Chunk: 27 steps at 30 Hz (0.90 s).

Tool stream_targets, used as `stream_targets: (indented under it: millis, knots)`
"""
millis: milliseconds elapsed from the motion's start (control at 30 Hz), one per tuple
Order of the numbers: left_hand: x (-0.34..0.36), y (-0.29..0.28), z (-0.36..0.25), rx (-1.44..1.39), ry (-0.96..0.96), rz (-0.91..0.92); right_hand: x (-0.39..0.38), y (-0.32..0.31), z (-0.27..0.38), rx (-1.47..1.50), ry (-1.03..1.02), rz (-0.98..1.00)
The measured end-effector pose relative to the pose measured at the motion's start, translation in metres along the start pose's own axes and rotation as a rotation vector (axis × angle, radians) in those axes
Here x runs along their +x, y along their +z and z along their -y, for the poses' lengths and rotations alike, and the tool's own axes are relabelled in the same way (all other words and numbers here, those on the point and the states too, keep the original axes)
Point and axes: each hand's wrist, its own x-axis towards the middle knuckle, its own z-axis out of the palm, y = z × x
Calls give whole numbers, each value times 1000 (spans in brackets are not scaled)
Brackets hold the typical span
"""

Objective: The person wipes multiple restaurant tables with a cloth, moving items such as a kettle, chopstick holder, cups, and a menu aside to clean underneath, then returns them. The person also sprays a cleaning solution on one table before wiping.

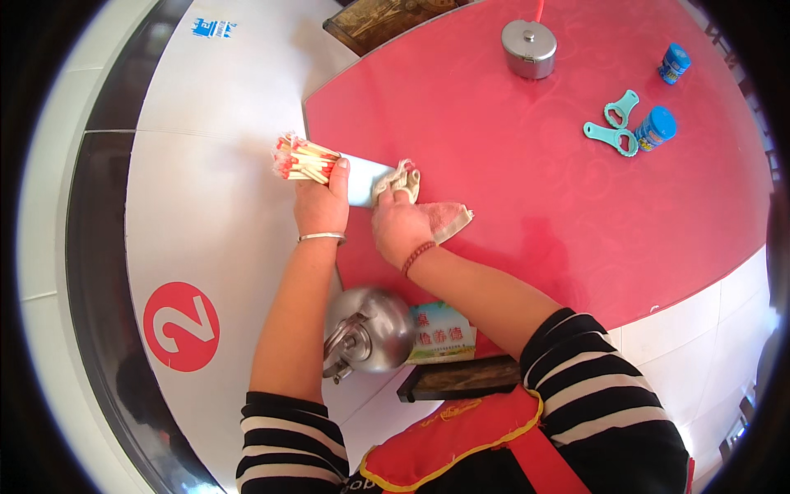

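Apron [448, 432], red w/ yellow trim, is nearest, btwn two black-and-white striped sleeves [588, 379]. Just past it, dark wooden stool [461, 379], partly cut off from view by the apron. L of that, steel kettle [383, 329], lid & handle facing up, beside a green-and-white printed card [444, 333] at the near edge of the red worktop [592, 239].

Further out, both hands busy at the worktop's L edge. R hand [401, 230], red bead bracelet on wrist: fingers curled in, bunched on a beige-pink cloth [450, 218], pressing it to the base end of a pale-blue holder [364, 177]. L hand [322, 206], silver bangle on wrist: closed round the holder nr its mouth, thumb on top; other fingers mostly hidden. Holder is tipped on its side, mouth to the L, full of red-tipped wooden sticks [304, 160] w/ clear plastic at the ends. Can't tell if it touches the worktop.

Beyond, to the R: two teal bottle openers [613, 138], touching or v. close, next to a blue-lidded tub [656, 128]. Farther still, smaller blue tub [674, 64] & lidded steel pot [529, 51], red handle.
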Motion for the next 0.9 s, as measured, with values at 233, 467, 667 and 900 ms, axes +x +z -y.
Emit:
stream_targets:
  millis: [233, 467, 667, 900]
  knots:
    - [6, 1, 3, -72, 4, 40, -6, -5, 18, 229, -88, -170]
    - [3, -7, -2, 48, -62, 128, 11, -15, -23, 116, 63, 302]
    - [5, -12, 3, 24, -7, 193, 16, -46, -43, 70, 14, 379]
    - [-2, -14, 0, 7, -50, 177, 39, -26, -29, 318, 170, 176]
